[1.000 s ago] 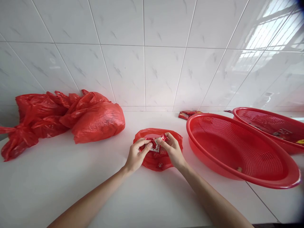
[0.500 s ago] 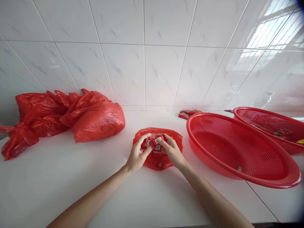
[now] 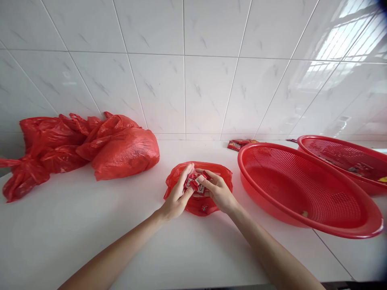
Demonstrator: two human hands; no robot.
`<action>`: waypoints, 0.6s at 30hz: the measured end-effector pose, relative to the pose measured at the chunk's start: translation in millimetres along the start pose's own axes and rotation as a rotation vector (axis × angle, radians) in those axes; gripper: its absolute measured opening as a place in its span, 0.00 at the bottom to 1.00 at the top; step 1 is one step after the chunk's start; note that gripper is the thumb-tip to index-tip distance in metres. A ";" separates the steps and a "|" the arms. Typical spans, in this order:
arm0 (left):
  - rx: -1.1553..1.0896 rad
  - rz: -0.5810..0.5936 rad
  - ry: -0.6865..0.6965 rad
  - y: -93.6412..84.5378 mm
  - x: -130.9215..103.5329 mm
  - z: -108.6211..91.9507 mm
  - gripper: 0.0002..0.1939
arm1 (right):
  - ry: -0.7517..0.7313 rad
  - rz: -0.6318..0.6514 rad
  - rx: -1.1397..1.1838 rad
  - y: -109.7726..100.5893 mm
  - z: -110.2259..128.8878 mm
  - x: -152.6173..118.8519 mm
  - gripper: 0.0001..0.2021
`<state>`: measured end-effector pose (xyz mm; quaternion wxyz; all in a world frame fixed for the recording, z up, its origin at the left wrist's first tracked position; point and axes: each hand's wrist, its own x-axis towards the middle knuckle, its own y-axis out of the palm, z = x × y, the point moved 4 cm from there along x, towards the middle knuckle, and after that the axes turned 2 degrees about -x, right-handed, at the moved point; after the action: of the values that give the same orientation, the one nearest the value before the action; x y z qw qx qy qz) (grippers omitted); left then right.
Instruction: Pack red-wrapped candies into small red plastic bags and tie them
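Note:
Small red-and-white wrapped packets [image 3: 197, 184] are held between my two hands, over the mouth of an opened red plastic bag [image 3: 199, 207]. My left hand [image 3: 178, 193] cups them from the left, thumb against their near side. From the right, my right hand [image 3: 218, 189] grips them with thumb and fingers. Their exact number and contents cannot be made out. Inside the bag, below the hands, some small shiny bits show. The bag sits on the white counter [image 3: 136, 241], its rim spread around my hands.
Filled red plastic bags [image 3: 127, 153] lie in a heap at the left. To the right stands a large red perforated basket [image 3: 278, 189] with a small pale piece inside. Behind it, another red basket [image 3: 326, 147] holds several packets. Red snack packets [image 3: 238, 144] lie by the tiled wall.
My left hand's fingers have straightened upward and shifted slightly right around the packets. The bag's left rim has spread a little outward. My right hand has hardly moved.

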<state>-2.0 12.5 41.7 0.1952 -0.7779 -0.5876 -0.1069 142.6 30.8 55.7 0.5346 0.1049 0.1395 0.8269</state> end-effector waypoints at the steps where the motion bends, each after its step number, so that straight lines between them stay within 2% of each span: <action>1: 0.000 -0.005 0.001 0.4 0.2 0.6 0.32 | 0.008 -0.011 0.003 -1.3 -0.4 0.2 0.23; 5: -0.043 -0.076 -0.033 -2.1 2.5 1.5 0.34 | -0.016 -0.082 0.020 -5.6 3.9 1.1 0.18; 8: 0.015 -0.092 -0.069 -4.3 2.7 -2.5 0.23 | -0.153 -0.172 0.029 -7.5 25.2 -3.3 0.15; 10: 0.176 0.021 -0.034 0.7 0.7 -7.6 0.13 | -0.322 -0.257 -0.017 -10.4 51.9 -13.3 0.12; 12: 0.372 0.200 0.036 11.3 -4.0 -10.7 0.09 | -0.503 -0.356 -0.124 -16.4 83.6 -28.8 0.11; 15: 0.579 0.377 0.087 25.5 -11.5 -8.7 0.12 | -0.723 -0.614 -0.329 -37.9 125.3 -54.6 0.09; 18: 0.669 0.418 0.082 31.4 -14.0 -5.4 0.15 | -0.791 -0.791 -0.389 -67.4 144.2 -66.1 0.09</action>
<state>24.3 -9.4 35.4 0.4787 -0.7693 -0.4108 0.1015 273.7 13.7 166.4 0.8230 0.2452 -0.1963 0.4733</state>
